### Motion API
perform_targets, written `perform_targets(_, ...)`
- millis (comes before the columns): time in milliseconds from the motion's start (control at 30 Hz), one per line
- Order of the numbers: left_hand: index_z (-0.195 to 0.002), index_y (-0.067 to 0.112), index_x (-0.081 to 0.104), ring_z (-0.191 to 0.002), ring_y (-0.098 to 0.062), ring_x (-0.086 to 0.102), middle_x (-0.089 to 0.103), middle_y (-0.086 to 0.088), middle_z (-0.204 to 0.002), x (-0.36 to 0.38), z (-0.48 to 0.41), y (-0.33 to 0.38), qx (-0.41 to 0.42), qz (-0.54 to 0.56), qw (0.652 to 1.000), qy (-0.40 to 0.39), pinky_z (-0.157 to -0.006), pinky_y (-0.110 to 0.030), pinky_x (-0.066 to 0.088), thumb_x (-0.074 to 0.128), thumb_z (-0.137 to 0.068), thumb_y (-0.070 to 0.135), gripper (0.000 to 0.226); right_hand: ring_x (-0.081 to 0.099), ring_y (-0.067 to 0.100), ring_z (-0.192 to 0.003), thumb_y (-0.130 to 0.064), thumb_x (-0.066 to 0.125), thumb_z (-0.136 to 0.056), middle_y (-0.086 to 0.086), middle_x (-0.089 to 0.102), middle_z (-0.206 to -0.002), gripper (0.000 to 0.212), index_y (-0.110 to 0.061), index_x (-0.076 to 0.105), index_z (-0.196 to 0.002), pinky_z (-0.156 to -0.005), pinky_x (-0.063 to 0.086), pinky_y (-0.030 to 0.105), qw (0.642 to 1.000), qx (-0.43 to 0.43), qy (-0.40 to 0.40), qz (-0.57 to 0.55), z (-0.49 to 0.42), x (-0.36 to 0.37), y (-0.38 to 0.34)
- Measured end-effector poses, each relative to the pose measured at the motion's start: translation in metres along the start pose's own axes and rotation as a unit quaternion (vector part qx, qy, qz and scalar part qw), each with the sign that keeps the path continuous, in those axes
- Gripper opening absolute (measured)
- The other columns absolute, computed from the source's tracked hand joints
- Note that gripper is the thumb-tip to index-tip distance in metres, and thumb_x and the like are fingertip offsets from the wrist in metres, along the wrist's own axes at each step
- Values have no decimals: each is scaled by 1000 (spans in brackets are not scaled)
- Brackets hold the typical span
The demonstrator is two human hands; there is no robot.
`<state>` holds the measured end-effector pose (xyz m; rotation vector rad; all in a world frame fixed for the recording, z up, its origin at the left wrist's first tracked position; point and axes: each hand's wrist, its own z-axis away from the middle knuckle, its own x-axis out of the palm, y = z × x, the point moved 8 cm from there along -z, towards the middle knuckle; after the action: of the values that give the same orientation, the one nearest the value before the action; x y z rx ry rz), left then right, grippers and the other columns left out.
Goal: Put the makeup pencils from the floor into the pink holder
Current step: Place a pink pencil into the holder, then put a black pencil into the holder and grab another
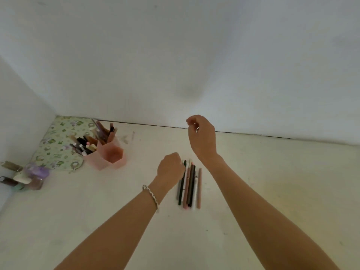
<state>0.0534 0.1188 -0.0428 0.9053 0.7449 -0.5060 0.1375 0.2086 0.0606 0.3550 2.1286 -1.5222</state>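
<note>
Several makeup pencils [190,185] lie side by side on the pale floor, in black, brown, pink and white. My left hand [169,167], a bracelet on its wrist, rests curled over the far ends of the leftmost pencils; its fingertips are hidden. My right hand [201,134] hovers above and beyond the pencils with its fingers curled in and nothing visible in it. The pink holder [112,156], made of hexagonal cups, stands on the floor to the left. Its rear cups hold several pencils and brushes, while the front cup looks hollow.
A green floral pouch [58,145] lies in the corner behind the holder. Small bottles and a purple-lidded jar [36,175] cluster at the far left. White walls close off the back and the left side.
</note>
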Motion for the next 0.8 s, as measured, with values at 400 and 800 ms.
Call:
perform_targets(400,-108,6,62,-98,-26,64,67,-10,-108,40,-8,-12,-72,13,997,-26,-79,-31,50,64,-91,17,20,54,-3,-73,-2,50,-90,-13,63,-85,23,-17,68,-90,-67,37,7,997,77,-13,11,22,-28,67)
perform_targets(800,-137,26,46,-74,-13,64,61,5,-86,-78,-10,-15,30,252,947,197,-61,-20,51,58,-92,6,50,56,26,-81,-25,55,-90,9,54,-78,35,-8,46,-62,-67,45,34,918,117,-242,292,48,56,90)
